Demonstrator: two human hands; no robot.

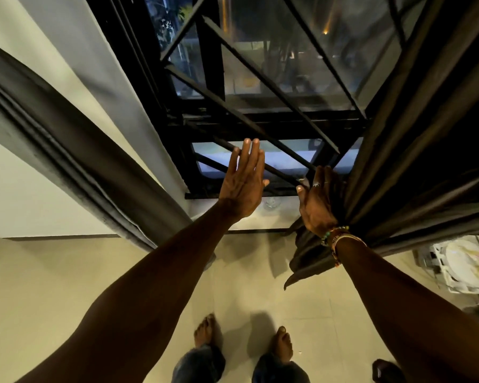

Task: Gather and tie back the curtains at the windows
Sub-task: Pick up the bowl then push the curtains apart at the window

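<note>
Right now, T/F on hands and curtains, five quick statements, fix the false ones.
1. The left hand is open and flat, holding nothing. True.
2. The right hand is pressed against the right curtain. True.
3. The left curtain is held in the left hand. False: it hangs apart from that hand, untouched.
4. The beaded bracelets are on the left wrist. False: they are on the right wrist.
5. The window grille is fully covered by curtains. False: it is exposed between the two curtains.

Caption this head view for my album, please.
Right hand presses the dark curtain aside while left hand hovers open before the barred window.
</note>
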